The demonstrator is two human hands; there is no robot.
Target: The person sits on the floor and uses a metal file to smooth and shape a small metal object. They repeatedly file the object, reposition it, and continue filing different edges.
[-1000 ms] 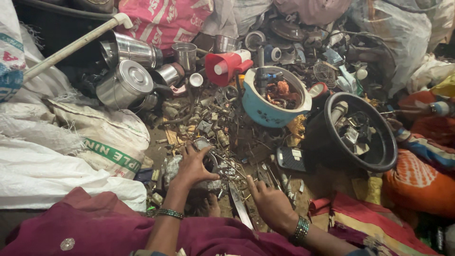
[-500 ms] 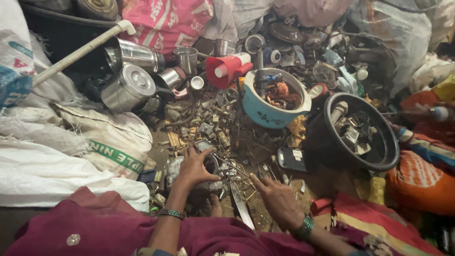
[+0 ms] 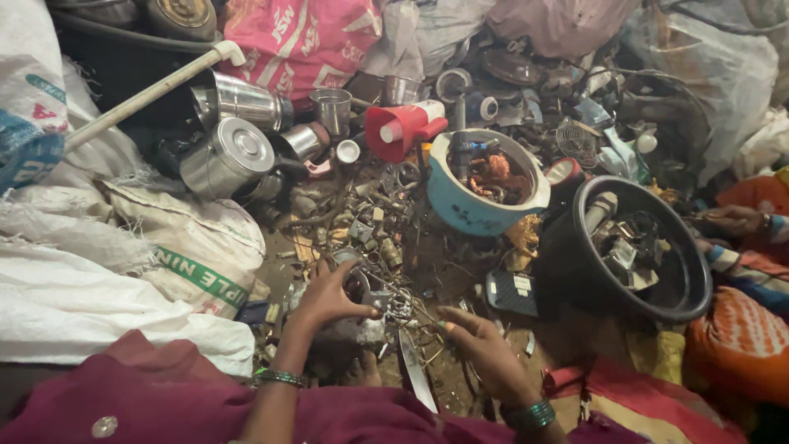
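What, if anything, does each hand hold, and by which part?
The left hand grips a grey metal scrap part from above, by its top. The right hand appears empty.

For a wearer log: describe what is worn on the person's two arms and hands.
Both hands are bare, no gloves. The left hand has a thin dark-green beaded bangle at the wrist. The right hand has a wider stack of green bangles. Maroon cloth lies beneath both forearms.
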